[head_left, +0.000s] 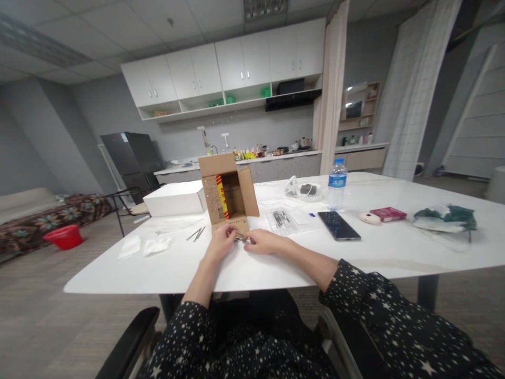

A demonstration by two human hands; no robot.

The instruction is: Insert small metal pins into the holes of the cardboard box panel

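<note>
An open cardboard box point(233, 197) stands in front of me, its flaps spread and yellow-red tape down one flap. At its lower flap, my left hand point(221, 242) has its fingers closed on thin metal rods point(239, 237). From the other side my right hand point(263, 242) pinches the ends of these rods. The fingers partly hide them, so their exact kind is unclear. Two similar loose rods point(196, 234) lie left of the box. Right of it is a clear plastic bag point(282, 221) with several thin dark pieces inside.
A white box point(175, 199) stands at left, with crumpled tissues point(157, 246) before it. Rightward are a phone point(339, 226), a water bottle point(337, 184), a white fan-like device point(305, 189), a red packet point(389, 213) and a green bag point(453, 217). The table's front edge point(236, 289) runs under my forearms.
</note>
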